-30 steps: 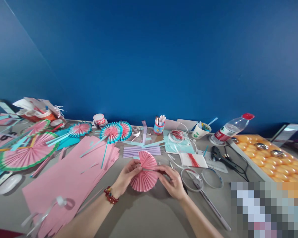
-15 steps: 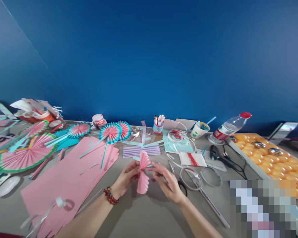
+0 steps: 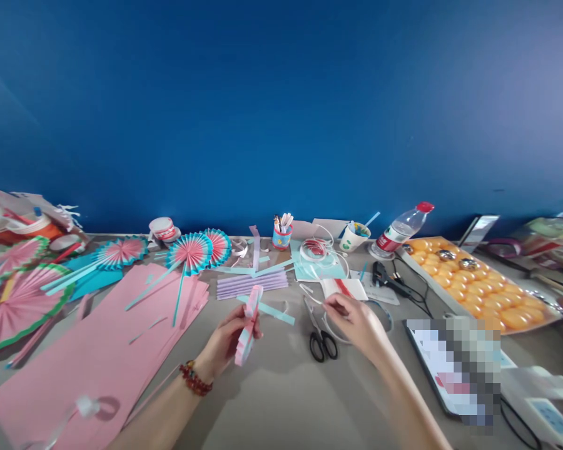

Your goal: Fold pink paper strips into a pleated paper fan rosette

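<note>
My left hand is closed on a pink pleated paper fan, held almost edge-on above the grey table. To the right, my right hand reaches over the table with fingers curled down; their tips lie by a white card with red strings, and whatever they may hold is hidden. Beneath that hand a clear hoop partly shows. Black-handled scissors lie between the hands, blades pointing away. A light blue paper strip rests just behind the fan.
Pink paper sheets and finished fans spread on the left. Lilac strips, a pen cup and coiled cord stand behind. Rightward are a bottle, glue gun, orange tray and phone.
The pink fan has turned from face-on to edge-on, now in my left hand only. My right hand has left it and moved right, uncovering the scissors. The view has swung right.
</note>
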Available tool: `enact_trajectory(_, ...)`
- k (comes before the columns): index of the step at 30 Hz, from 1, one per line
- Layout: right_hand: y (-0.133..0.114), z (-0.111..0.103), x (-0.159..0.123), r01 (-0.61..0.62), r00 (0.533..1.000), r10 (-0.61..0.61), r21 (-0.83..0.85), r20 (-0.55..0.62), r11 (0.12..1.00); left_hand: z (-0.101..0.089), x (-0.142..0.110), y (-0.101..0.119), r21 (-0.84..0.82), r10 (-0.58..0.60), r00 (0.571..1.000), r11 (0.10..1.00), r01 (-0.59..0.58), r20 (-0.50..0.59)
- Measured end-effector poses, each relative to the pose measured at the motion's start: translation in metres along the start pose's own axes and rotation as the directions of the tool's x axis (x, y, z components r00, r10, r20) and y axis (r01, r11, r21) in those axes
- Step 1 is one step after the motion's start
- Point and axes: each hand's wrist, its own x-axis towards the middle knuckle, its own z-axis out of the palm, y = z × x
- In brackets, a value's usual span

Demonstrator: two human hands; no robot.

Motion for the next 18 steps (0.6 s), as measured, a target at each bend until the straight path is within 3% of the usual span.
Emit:
enact_trajectory(2, 0.015, 0.003, -0.012, -0.054, 0.998, 0.06, -0.188, 0.028, 0.981, 0.0, 0.0, 0.0, 0.008, -0.023, 0.999, 1.0, 0.023, -0.023)
enact_trajectory(4, 0.025, 0.01, -0.024, -0.007, 0.999, 0.018, -0.298, 0.033, 0.955, 0.001, -0.001, 0.0, 0.003, -0.016, 1.0, 1.0, 0.016, -0.023)
enact_trajectory(9, 0.032, 0.02, -0.039, 0.084, 0.996, -0.063, -0.396, 0.066, 0.914, 0.005, -0.002, 0.004, -0.046, 0.048, 0.997, 0.998, -0.045, 0.055)
enact_trajectory(14, 0.032, -0.002, -0.04, -0.027, 0.998, 0.014, -0.239, -0.058, 0.971, 0.002, -0.002, 0.003, -0.079, 0.044, 0.989, 0.996, -0.033, 0.14)
enact_trajectory(18, 0.028, -0.025, -0.039, -0.135, 0.975, 0.162, 0.175, -0.15, 0.975, -0.003, 0.001, -0.002, -0.195, -0.002, 0.988, 0.98, 0.032, 0.154)
